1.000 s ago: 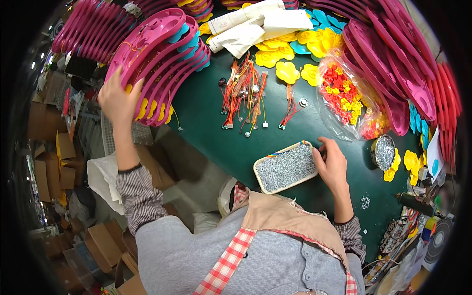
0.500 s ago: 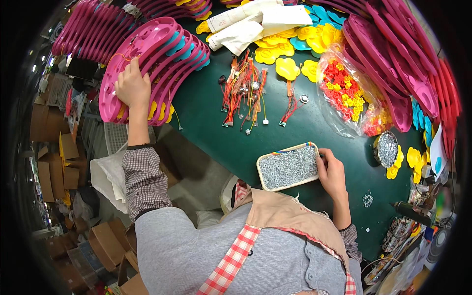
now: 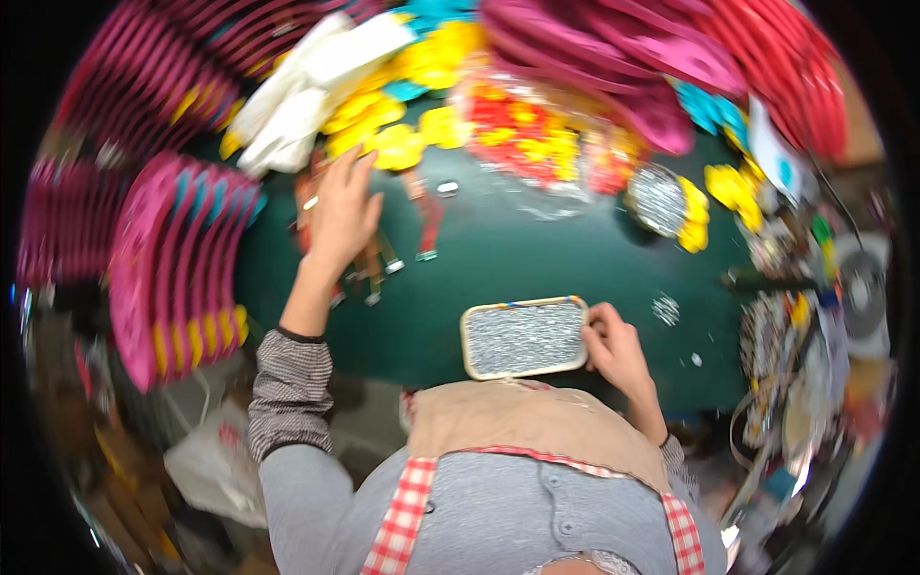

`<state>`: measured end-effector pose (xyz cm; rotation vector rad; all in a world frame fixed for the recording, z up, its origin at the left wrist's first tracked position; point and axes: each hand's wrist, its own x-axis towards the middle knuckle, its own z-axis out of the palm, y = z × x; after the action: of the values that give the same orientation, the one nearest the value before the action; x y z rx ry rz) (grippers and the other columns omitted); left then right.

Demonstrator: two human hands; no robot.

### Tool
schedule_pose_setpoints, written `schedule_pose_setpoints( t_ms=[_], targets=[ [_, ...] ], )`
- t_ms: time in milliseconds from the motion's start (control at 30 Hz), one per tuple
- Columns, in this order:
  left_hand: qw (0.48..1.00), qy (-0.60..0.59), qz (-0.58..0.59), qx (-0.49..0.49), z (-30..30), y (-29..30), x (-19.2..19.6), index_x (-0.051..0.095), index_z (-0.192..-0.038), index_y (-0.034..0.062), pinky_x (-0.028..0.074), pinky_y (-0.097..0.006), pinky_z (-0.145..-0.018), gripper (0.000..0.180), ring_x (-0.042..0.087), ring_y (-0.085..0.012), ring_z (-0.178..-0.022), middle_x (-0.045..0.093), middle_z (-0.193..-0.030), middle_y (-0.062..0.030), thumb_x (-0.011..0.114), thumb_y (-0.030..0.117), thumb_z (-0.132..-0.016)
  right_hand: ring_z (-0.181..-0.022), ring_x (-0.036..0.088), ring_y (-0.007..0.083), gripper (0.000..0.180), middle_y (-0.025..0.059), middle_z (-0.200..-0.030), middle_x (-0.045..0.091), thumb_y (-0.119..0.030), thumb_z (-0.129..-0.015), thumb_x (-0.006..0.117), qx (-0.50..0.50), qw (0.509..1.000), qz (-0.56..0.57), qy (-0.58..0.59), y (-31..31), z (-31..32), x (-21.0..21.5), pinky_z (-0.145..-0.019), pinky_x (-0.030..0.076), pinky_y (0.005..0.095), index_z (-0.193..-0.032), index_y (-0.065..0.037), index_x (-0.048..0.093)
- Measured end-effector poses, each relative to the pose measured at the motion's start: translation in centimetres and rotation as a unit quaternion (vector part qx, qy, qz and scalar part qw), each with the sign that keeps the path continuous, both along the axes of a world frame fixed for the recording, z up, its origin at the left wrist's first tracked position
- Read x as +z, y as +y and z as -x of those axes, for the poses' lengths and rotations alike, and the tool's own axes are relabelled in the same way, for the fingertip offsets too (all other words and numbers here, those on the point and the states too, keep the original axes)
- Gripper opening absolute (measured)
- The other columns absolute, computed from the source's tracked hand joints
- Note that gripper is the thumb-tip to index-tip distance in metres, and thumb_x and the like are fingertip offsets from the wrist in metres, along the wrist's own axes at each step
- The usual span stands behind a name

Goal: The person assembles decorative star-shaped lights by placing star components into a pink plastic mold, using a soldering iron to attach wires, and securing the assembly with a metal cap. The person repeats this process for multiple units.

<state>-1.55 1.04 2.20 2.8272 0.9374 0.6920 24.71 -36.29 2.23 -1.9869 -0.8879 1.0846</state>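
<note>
Head view, blurred: a shallow rectangular cream tray [image 3: 467, 347] full of small silvery pieces [image 3: 525, 337] lies on the dark green table [image 3: 537, 254], near its front edge. At the tray's three o'clock, the right hand [image 3: 618, 353] has its fingers curled narrow against the rim; whether they grip it, I cannot tell. Toward ten o'clock from the tray, the left hand [image 3: 343, 213] reaches over a bundle of thin red and orange wires [image 3: 369, 261], fingers loosely spread; the blur hides whether they hold anything. Between one and two o'clock sits a round bowl of silvery pieces [image 3: 658, 199]; at twelve, a clear plastic bag of red and yellow flower shapes [image 3: 527, 134]. Farther out, a stack of curved magenta plastic frames [image 3: 134, 287] stands between nine and ten o'clock.
</note>
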Motion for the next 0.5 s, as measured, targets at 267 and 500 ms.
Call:
schedule_pose_setpoints(
  t_ms=[267, 500],
  targets=[
    [0.989, -0.048, 0.14, 0.007, -9.2, 10.4, -4.1, 0.07, -0.121, -0.0014, 0.053, -0.043, -0.099, 0.032, 0.066, -0.0418, -0.112, 0.07, -0.122, -0.0205, 0.07, 0.02, -0.097, -0.074, 0.071, 0.0176, 0.02, 0.0117, -0.085, 0.072, -0.01, -0.095, 0.072, -0.153, 0.959, -0.121, -0.204, -0.9, -8.1, 1.8, -0.068, 0.056, 0.0317, -0.11, 0.003, 0.067],
    [0.906, -0.069, 0.41, -0.073, -13.0, 16.5, -4.9, 0.057, -0.14, -0.0113, 0.054, -0.034, -0.096, 0.055, 0.071, -0.0217, -0.11, 0.074, -0.124, -0.0171, 0.069, 0.026, -0.101, -0.119, 0.071, 0.0308, 0.042, 0.0198, -0.134, 0.065, -0.01, -0.095, 0.067, -0.245, 0.887, -0.273, -0.281, 9.9, -26.2, -1.0, -0.1, 0.056, 0.0407, -0.136, 0.001, 0.061]
  ],
)
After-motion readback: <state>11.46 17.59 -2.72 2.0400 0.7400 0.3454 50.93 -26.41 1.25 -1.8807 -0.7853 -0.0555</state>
